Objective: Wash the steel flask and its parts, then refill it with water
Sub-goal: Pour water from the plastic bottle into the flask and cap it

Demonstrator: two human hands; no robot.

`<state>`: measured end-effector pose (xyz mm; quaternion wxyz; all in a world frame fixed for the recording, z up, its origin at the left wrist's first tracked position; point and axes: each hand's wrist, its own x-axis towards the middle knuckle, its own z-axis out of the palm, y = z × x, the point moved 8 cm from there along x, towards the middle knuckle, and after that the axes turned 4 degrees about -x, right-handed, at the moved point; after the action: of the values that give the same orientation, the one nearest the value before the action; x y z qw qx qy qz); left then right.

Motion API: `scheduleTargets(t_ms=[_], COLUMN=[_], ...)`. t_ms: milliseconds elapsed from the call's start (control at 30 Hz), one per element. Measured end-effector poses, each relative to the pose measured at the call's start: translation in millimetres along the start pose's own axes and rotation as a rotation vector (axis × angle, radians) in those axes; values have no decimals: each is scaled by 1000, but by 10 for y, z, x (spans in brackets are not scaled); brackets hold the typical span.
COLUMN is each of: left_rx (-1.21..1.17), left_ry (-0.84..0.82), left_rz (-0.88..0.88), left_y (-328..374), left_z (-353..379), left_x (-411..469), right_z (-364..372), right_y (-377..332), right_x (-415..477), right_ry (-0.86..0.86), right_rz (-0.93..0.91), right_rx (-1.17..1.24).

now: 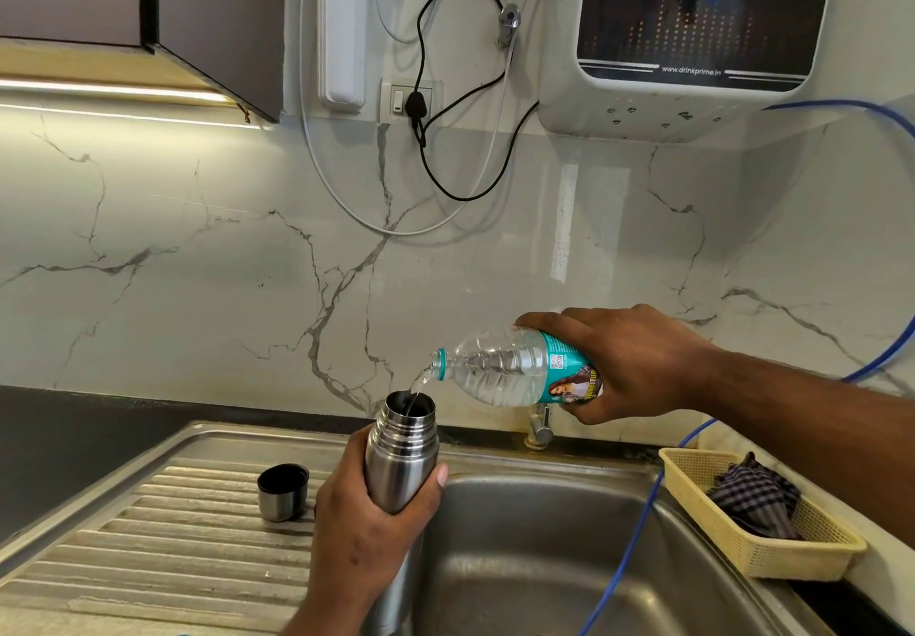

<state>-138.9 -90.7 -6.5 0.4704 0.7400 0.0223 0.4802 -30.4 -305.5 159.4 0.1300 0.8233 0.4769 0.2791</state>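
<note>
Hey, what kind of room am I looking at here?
Most likely a home kitchen: a steel sink with a ribbed drainboard, set in a dark counter, and a wall-mounted water purifier above a marble-look backsplash.

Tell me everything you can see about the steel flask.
The steel flask is shiny silver metal, with a ridged neck and an open, uncapped mouth. The left hand grips its body, holding it roughly upright above the sink. A thin stream of water from the tilted plastic bottle runs into its mouth.
</note>
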Motion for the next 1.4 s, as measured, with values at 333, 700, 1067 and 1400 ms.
scheduleTargets(t_ms=[333,700,1067,1400], left_rx=[-3,-14,-13,-5], left_ry=[-3,-1,2,12], left_rz=[8,19,28,35], left_y=[16,76,54,18], left_z=[0,-24,-17,-4], left_x=[-1,-4,-9,-7], right_z=[39,65,65,78], right_y=[19,-16,-28,-27], right_x=[15,-8,0,-6], right_ry=[1,-7,4,-5], right_rz=[0,-14,-29,-35], right_rx=[11,11,19,19])
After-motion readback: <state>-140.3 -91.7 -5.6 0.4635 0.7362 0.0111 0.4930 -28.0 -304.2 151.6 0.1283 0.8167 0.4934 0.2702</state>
